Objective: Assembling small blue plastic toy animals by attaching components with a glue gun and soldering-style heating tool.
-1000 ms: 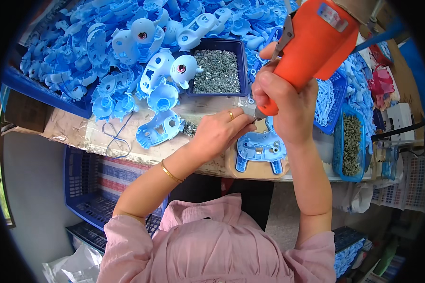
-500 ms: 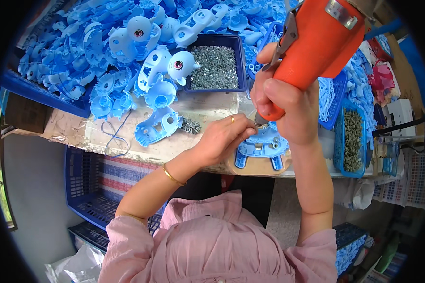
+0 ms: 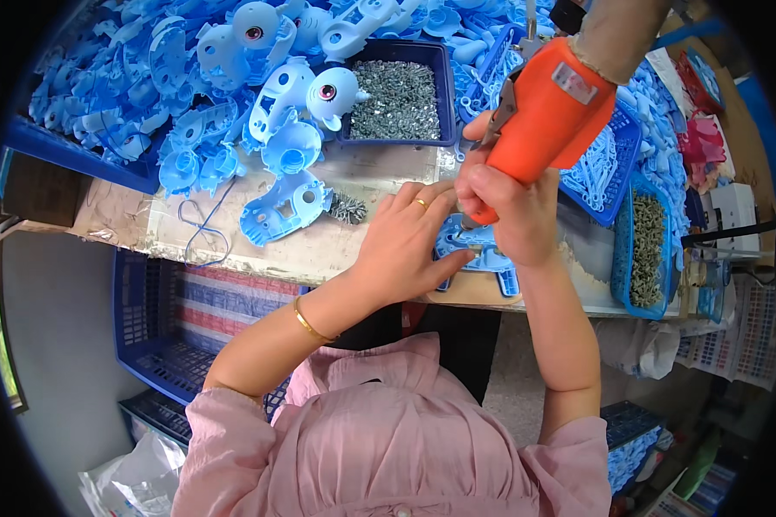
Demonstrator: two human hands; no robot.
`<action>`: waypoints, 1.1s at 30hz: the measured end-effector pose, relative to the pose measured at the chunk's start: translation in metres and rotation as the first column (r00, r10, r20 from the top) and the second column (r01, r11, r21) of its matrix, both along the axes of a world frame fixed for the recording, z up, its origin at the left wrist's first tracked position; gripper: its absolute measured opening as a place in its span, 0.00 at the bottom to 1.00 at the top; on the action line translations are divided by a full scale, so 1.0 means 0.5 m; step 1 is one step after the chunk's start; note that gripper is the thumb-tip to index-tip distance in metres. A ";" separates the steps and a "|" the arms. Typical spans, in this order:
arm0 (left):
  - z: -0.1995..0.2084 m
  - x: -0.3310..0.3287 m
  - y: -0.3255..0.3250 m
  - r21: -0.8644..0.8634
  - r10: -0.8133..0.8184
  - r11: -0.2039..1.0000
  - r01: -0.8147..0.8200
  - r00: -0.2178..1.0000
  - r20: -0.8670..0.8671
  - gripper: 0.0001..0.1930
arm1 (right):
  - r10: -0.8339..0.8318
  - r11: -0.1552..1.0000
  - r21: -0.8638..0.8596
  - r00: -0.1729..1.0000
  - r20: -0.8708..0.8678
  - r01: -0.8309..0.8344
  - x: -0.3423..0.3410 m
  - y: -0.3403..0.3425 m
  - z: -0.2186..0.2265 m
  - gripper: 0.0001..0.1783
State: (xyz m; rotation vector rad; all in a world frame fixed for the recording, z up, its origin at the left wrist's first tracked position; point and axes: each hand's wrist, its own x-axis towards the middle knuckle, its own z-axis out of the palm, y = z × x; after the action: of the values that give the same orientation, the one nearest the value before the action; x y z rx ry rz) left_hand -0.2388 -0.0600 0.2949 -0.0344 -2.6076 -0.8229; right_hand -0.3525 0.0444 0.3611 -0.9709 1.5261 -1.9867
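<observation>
My right hand (image 3: pixel 513 207) is wrapped around an orange power screwdriver (image 3: pixel 539 112) hanging over the bench. Its tip points down into a light-blue plastic toy shell (image 3: pixel 491 258), whose two short legs face me. The shell rests on a tan board (image 3: pixel 470 291) at the bench's front edge. My left hand (image 3: pixel 409 241) holds the shell's left side, thumb over the near part and fingers stretched toward the far part. The screwdriver and my right hand hide much of the shell. Any screw under the tip is too small to make out.
A dark-blue tray of small metal parts (image 3: pixel 394 102) stands beyond my hands, next to a large heap of blue shells (image 3: pixel 103 95). Loose screws (image 3: pixel 347 208) lie near another shell (image 3: pixel 286 208). At right are a basket of blue parts (image 3: pixel 616 164) and a screw bin (image 3: pixel 647 250).
My left fingers have left their pinch at the screwdriver tip and spread over the shell's left side. The screwdriver has tilted and moved slightly lower, still in my right hand.
</observation>
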 end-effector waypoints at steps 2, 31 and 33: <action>-0.004 -0.001 0.007 0.011 0.011 1.000 -0.011 0.999 0.041 0.33 | -0.010 1.000 -0.001 1.000 -0.003 0.010 0.000 0.000 -0.008 0.21; 0.018 0.039 0.008 0.065 -0.012 0.998 0.019 0.994 -0.107 0.25 | -0.227 0.962 -0.115 0.486 -0.844 0.249 -0.018 0.007 0.200 0.19; 0.040 0.029 0.034 0.092 -0.065 0.993 0.077 0.990 -0.123 0.22 | -0.393 0.835 -0.303 0.111 -0.913 0.460 -0.054 0.074 0.290 0.18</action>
State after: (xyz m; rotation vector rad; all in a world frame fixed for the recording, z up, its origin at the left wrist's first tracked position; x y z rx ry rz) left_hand -0.2243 -0.0432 0.3151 -0.1453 -2.4633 -0.9416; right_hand -0.3795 0.0813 0.5061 -2.2125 2.7842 -1.5561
